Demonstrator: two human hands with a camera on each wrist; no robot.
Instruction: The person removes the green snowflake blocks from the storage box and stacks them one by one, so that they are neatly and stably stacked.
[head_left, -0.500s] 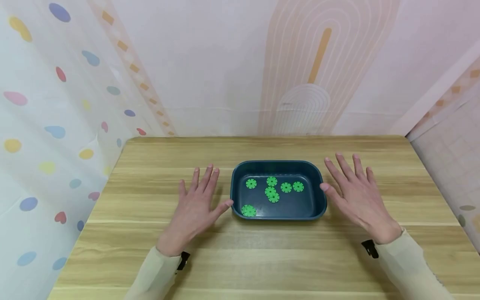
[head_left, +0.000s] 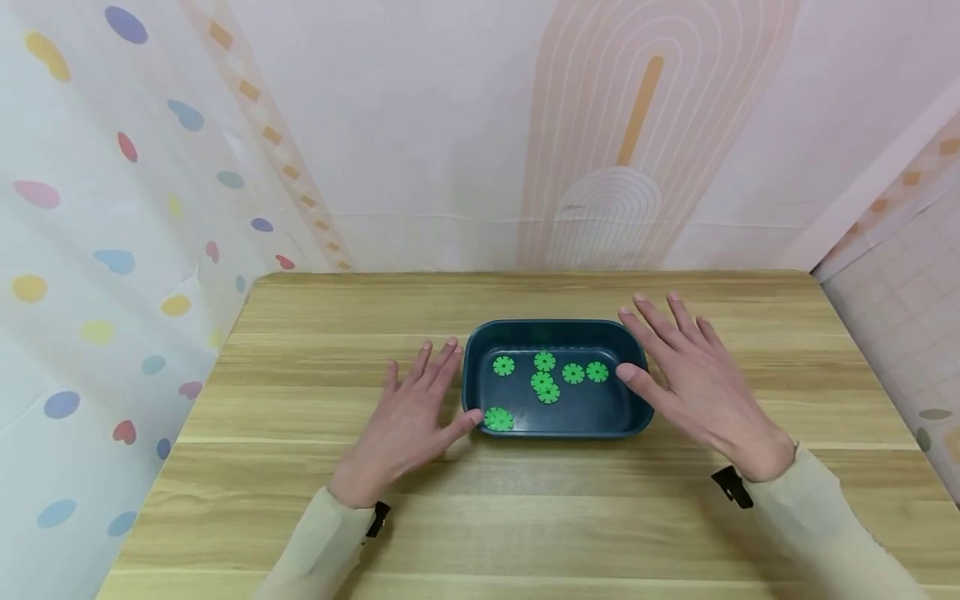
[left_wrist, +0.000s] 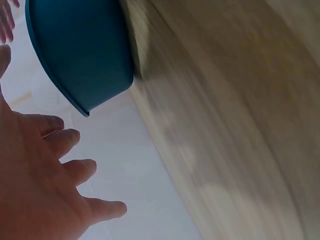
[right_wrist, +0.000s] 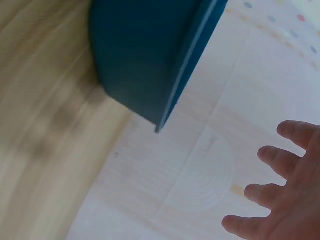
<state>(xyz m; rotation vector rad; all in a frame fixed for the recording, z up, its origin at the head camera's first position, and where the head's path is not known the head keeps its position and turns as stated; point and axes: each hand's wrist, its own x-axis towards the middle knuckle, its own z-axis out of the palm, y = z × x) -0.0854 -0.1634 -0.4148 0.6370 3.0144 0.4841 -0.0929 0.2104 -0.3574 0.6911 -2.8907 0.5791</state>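
Note:
A dark blue-green rectangular bin (head_left: 592, 421) stands on the table with several flat green notched discs (head_left: 573, 373) on its floor. Two of the discs overlap in its near left corner, and another pair overlaps near the middle. My left hand (head_left: 408, 425) is at the bin's left side, fingers spread and straight, its thumb tip over the left rim. On the other side my right hand (head_left: 697, 383) hovers with spread fingers, its thumb reaching over the right rim. Both wrist views show the bin's outer wall (left_wrist: 82, 50) apart from the straight fingers (right_wrist: 272, 162). Neither hand holds anything.
The wood-grain table (head_left: 525, 533) extends around the bin on all sides. Behind it hangs a pale patterned curtain (head_left: 420, 150), and a dotted cloth (head_left: 112, 333) covers the left side. Light sleeves with black straps (head_left: 733, 487) cover the wrists.
Both hands have moved inward toward the bin, the left one to the right and the right one to the left. Their thumbs now overlap the rims. The discs lie as before.

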